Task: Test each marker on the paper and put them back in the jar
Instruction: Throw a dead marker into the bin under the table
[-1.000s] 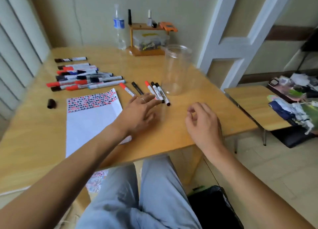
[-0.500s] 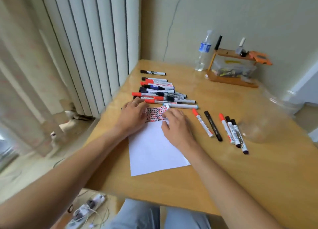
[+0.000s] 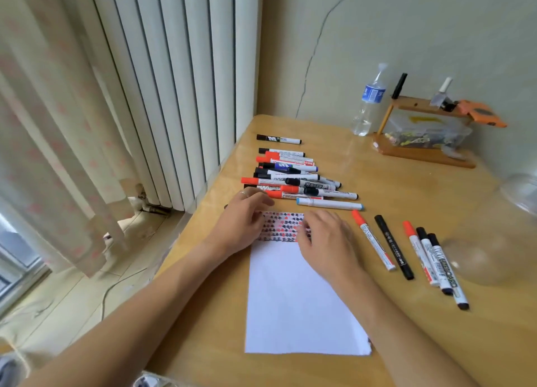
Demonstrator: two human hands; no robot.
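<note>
— What's changing since a moment ago?
— Very little. Both hands are staying at the top of the paper (image 3: 293, 293); the left hand (image 3: 241, 224) is shifting slightly up toward the pile of markers (image 3: 293, 177).
— How are the hands lying?
— The left hand is resting on the paper's left top corner, fingers loosely bent, fingertips just beside the nearest red marker; it is holding nothing I can see. The right hand (image 3: 325, 241) is lying flat on the paper, fingers relaxed over the band of red and black test marks (image 3: 279, 227).
— And the markers?
— The pile is sitting on the table (image 3: 377, 183) beyond the paper, with a blue-capped marker (image 3: 329, 204) nearest. Five more markers (image 3: 412, 256) are lying to the right of the paper, well apart from the pile.
— The jar?
— The clear jar (image 3: 494, 241) is standing at the right edge, just beside those five.
— Anything farther out?
— A water bottle (image 3: 369, 102) and a wooden rack (image 3: 424, 134) are standing by the wall.
</note>
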